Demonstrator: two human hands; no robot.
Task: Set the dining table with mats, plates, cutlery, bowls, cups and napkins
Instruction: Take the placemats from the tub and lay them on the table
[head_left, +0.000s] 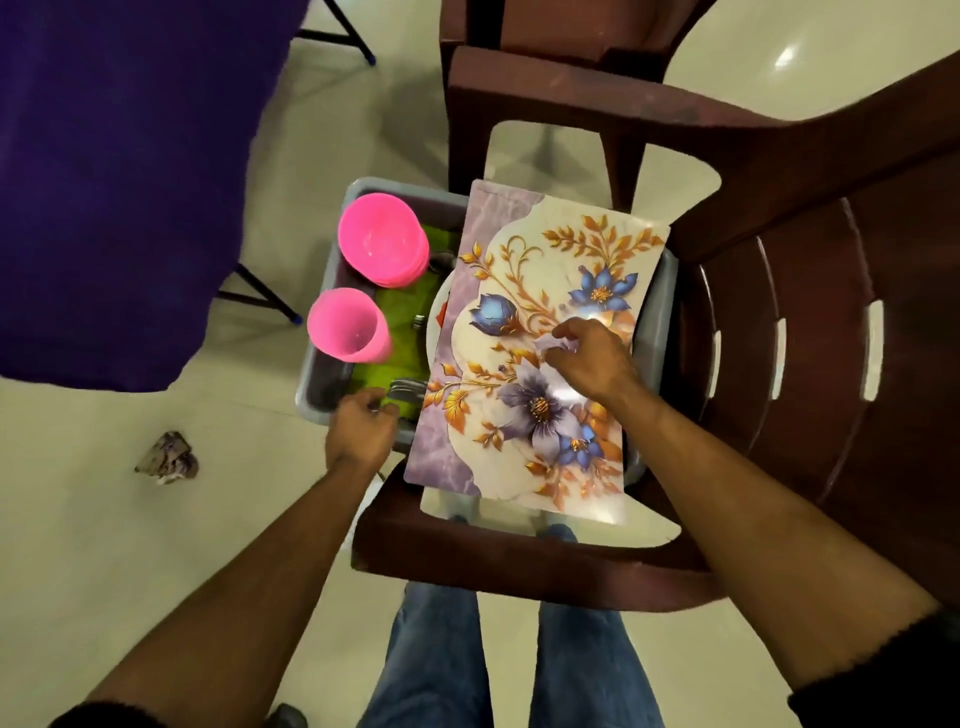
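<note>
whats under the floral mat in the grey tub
The floral mat lies across the grey tub. Poking out at its left edge are a white plate rim, green cloth and cutlery. Anything further beneath is covered.

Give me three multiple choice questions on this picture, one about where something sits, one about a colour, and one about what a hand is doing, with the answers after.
1. Where does the floral mat lie?
A. Across the grey tub
B. On the floor
C. On the purple cloth

2. What colour are the bowls and cup?
A. Green
B. Pink
C. White

3. What is the left hand doing?
A. Hanging idle
B. Lifting the cup
C. Gripping cutlery at the tub's near edge

Answers:
1 A, the mat covers the tub's right part, on the brown chair.
2 B, both are bright pink.
3 C, its fingers curl round metal handles.
</note>
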